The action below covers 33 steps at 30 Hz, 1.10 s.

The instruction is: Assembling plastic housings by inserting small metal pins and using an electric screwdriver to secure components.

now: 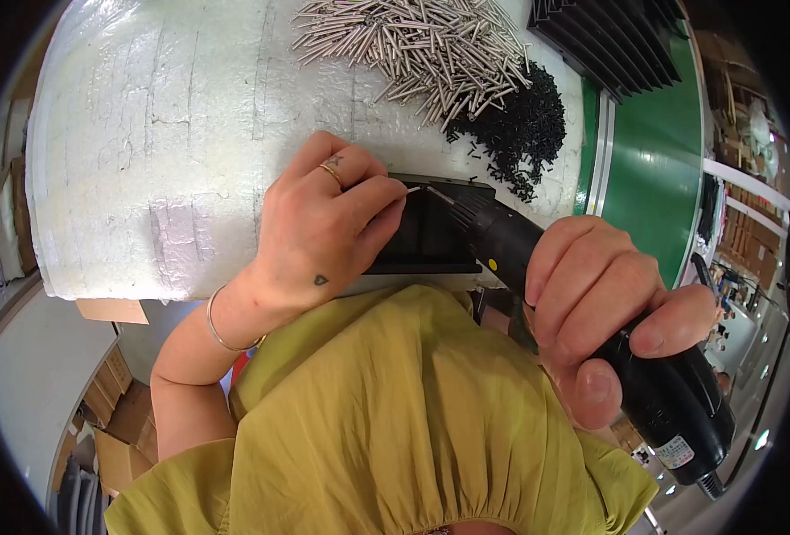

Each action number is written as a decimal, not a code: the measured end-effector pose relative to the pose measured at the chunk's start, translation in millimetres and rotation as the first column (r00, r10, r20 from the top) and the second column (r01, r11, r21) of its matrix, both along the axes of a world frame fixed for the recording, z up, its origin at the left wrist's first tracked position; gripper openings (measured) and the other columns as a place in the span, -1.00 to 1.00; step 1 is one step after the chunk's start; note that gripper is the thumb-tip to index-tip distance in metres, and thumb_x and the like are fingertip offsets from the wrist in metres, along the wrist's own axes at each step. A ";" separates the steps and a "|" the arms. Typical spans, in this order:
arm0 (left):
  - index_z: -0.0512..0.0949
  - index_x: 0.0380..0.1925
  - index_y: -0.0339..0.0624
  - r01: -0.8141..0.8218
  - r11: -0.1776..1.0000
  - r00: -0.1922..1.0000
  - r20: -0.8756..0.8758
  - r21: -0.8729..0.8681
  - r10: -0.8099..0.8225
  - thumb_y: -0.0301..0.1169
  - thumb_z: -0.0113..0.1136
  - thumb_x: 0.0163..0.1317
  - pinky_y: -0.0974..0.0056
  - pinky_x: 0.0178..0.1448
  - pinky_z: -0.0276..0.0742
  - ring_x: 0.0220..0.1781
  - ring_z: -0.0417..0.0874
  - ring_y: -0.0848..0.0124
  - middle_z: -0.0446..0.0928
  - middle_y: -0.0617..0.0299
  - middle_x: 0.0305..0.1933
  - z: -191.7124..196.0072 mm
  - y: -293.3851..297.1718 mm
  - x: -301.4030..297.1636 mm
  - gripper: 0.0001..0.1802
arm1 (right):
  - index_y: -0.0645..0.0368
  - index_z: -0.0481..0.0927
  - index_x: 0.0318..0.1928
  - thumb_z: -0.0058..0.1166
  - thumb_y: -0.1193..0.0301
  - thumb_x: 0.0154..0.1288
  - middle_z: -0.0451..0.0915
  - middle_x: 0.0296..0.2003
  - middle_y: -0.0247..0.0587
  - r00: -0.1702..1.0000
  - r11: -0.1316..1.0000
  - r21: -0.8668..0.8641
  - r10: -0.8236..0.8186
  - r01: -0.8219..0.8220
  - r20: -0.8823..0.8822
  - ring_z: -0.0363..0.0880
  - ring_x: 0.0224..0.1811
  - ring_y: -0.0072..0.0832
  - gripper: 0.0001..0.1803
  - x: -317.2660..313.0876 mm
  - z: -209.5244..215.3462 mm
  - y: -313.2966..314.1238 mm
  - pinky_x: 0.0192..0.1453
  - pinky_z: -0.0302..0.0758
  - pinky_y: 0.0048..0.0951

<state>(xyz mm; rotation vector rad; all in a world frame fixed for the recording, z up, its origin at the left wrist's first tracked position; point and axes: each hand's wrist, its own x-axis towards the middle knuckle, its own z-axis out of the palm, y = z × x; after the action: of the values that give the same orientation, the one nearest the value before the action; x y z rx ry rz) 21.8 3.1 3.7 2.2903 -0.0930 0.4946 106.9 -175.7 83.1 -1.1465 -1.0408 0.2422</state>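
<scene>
**Alignment, Left to Right**

Note the left hand [328,214], with thumb and forefinger pinched closed on a slender silver metal rod [413,189], mostly hidden, over a black rectangular panel [444,236]. Note the right hand [604,308], wrapped around a black cylindrical electric screwdriver [511,241] with long axis slanting up-left. Find the thin metal bit [442,195] just right of the rod's near-level tip, nearer to the left fingertips. Unable to confirm contact.

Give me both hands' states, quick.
Left hand: closed, thumb and finger pinching a slim pale rod.
Right hand: closed, fingers wrapped around a black power screwdriver.
</scene>
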 end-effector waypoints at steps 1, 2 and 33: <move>0.60 -0.49 -0.08 -0.002 1.000 1.000 0.005 -0.002 0.002 -0.53 0.35 -0.14 0.26 -0.34 0.52 -0.30 0.52 0.29 0.51 0.35 -0.42 -0.6 -0.1 0.0 -0.83 | -0.06 0.29 -0.12 0.16 0.41 0.13 0.45 -0.61 -0.51 1.000 1.000 -0.003 0.004 -0.004 0.000 0.37 -0.68 -0.65 -0.64 -0.1 0.2 0.7 -0.49 0.38 -0.56; 0.60 -0.49 -0.08 -0.005 1.000 1.000 0.005 -0.006 0.005 -0.53 0.35 -0.14 0.26 -0.34 0.52 -0.30 0.52 0.29 0.51 0.35 -0.42 -0.7 -0.4 -0.3 -0.83 | -0.06 0.28 -0.13 0.17 0.41 0.13 0.45 -0.61 -0.51 1.000 1.000 -0.008 0.008 -0.008 0.002 0.37 -0.68 -0.65 -0.64 -0.4 0.4 1.2 -0.49 0.38 -0.56; 0.63 -0.45 -0.13 0.023 1.000 1.000 -0.014 -0.008 -0.024 -0.59 0.38 -0.19 0.27 -0.33 0.50 -0.34 0.50 0.29 0.51 0.31 -0.41 -3.6 2.4 -6.2 -0.77 | -0.05 0.17 -0.25 0.14 0.43 0.13 0.41 -0.61 -0.48 0.992 0.973 -0.194 0.126 -0.127 -0.019 0.33 -0.70 -0.61 -0.64 10.1 9.6 23.0 -0.55 0.34 -0.51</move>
<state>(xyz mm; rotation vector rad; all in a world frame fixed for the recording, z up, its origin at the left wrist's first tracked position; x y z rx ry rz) 15.6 5.5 0.1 2.2818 -0.1108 0.4664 117.0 -152.7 92.7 -1.2550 -1.1041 0.4571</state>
